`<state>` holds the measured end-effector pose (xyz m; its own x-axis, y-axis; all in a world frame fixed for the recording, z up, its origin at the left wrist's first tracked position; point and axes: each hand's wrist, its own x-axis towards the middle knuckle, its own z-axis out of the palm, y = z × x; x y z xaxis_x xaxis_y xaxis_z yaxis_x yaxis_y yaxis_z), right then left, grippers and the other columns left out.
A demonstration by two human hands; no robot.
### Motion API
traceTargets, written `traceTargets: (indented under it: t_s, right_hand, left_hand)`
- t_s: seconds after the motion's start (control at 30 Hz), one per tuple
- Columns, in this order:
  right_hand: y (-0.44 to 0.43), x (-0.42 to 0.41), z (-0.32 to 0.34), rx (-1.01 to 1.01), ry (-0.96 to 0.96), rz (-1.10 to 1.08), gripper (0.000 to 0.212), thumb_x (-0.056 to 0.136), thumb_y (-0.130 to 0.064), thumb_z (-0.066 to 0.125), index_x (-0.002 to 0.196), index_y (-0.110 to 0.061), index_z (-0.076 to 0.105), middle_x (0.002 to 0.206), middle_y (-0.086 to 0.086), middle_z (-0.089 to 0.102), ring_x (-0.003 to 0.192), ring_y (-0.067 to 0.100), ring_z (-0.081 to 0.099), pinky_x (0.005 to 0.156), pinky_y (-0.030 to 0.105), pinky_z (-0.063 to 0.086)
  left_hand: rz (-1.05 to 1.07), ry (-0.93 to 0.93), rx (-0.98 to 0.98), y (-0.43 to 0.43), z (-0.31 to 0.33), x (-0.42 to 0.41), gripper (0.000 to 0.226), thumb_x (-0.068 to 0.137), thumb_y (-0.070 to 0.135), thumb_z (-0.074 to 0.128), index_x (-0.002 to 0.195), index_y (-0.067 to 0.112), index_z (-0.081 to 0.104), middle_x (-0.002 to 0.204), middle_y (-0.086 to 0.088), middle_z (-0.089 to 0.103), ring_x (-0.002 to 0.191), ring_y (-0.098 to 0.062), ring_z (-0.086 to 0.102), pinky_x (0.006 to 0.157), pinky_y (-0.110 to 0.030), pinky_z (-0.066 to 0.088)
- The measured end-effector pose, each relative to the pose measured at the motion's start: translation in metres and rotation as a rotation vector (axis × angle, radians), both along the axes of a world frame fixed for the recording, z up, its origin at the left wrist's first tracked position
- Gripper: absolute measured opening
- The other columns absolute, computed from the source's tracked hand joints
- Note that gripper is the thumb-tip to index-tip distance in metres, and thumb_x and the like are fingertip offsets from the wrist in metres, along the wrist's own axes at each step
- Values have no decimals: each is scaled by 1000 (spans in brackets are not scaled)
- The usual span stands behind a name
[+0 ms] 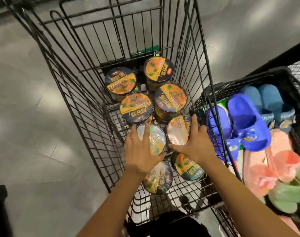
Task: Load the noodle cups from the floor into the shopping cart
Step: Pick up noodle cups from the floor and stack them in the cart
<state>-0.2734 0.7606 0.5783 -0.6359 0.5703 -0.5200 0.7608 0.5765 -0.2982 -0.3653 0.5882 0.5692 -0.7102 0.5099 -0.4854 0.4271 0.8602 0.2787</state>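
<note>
Shopping cart [87, 93] fills the view; six noodle cups [137, 108] already sit inside; two more side by side, lids up; left hand [140, 151] spans the left cup [156, 139], gripping its rim; right hand [195, 142] likewise grips the right cup [176, 132]; each cup directly under its palm.
</note>
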Motion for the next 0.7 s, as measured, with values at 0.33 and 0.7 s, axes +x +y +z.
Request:
traceTargets:
  t_s: [0.33, 0.7]
  right_hand:
    - [-22, 9, 32, 248, -115, -21, 137, 52, -92, 54, 154, -19, -2, 142, 22, 32, 129, 39, 40, 98, 48, 40]
    - [-192, 170, 64, 334, -6, -722, 97, 71, -74, 57, 138, -5, 45, 113, 27, 54, 100, 45, 55, 79, 50, 50]
  left_hand:
    - [-13, 45, 148, -9, 25, 5, 109, 71, 82, 50, 154, 26, 5, 158, -17, -16, 145, -37, -3, 116, -51, 13]
    - [-800, 108, 293, -62, 80, 69, 89, 86, 68, 42, 154, 20, 10, 161, -15, 3, 147, -36, -6, 118, -48, 6]
